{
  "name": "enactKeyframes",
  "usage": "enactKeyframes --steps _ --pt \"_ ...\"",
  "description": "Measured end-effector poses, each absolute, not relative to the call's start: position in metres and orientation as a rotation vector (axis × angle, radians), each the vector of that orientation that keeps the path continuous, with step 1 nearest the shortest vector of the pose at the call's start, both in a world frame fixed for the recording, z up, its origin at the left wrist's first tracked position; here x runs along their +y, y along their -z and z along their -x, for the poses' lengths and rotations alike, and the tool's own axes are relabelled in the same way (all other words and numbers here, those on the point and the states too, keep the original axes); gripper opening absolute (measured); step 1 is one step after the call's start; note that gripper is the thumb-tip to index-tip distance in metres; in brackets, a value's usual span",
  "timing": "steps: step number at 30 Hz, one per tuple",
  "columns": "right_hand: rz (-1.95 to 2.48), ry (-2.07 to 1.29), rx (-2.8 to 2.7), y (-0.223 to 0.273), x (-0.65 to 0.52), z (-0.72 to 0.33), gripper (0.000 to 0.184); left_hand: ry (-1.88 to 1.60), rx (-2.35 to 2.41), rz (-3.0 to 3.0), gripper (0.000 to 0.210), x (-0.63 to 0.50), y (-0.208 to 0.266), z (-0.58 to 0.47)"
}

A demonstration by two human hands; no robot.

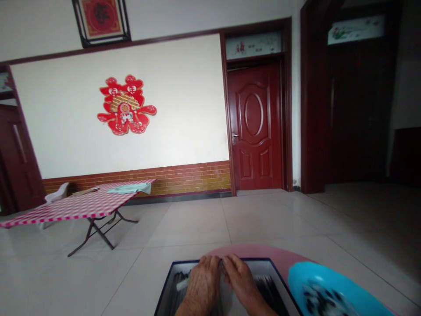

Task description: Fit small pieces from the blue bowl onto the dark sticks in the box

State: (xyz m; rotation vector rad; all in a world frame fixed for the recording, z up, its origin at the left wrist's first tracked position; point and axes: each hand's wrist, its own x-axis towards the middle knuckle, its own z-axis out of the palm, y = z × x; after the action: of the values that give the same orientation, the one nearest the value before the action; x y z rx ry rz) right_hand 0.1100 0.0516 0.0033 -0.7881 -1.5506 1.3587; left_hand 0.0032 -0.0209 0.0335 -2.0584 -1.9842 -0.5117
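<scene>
A shallow box (279, 275) with a dark blue rim and pale inner walls sits low in front of me. My left hand (204, 283) is over its middle, fingers curled together near the far wall. My right hand (241, 281) meets it from the other side, fingers bent and pressed together. What they pinch between them is hidden by the fingers. A pale, flat surface (228, 300) shows below and between the hands. Dark thin pieces (267, 287) lie in the box on the right, with more at its left side. Beside my left hand lies a white, tube-like piece (182, 284).
A blue basin (319, 274) with black and white pieces inside stands right of the box. Both rest on a pink round surface (243, 251). A folding table (82, 204) with a checked cover and a pale green cloth (130, 188) stands far left. Beyond is a red door (255, 127).
</scene>
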Motion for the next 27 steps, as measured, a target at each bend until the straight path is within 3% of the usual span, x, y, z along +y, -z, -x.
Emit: enactKeyframes --steps 4,10,18,27 --pt "0.732 -1.448 -1.527 -0.007 0.050 -0.111 0.027 0.510 -2.024 2.064 0.019 -0.021 -0.035 -0.004" --pt "0.841 -1.606 -1.466 0.002 0.050 -0.110 0.045 0.522 -2.026 2.067 0.016 -0.023 -0.038 -0.006" --pt "0.785 -1.463 -1.491 -0.001 0.053 -0.113 0.033 0.503 -1.994 2.087 0.017 -0.021 -0.033 -0.003" --pt "0.720 -1.665 -1.323 -0.005 0.054 -0.112 0.024 0.552 -1.959 2.069 0.016 -0.024 -0.034 -0.004"
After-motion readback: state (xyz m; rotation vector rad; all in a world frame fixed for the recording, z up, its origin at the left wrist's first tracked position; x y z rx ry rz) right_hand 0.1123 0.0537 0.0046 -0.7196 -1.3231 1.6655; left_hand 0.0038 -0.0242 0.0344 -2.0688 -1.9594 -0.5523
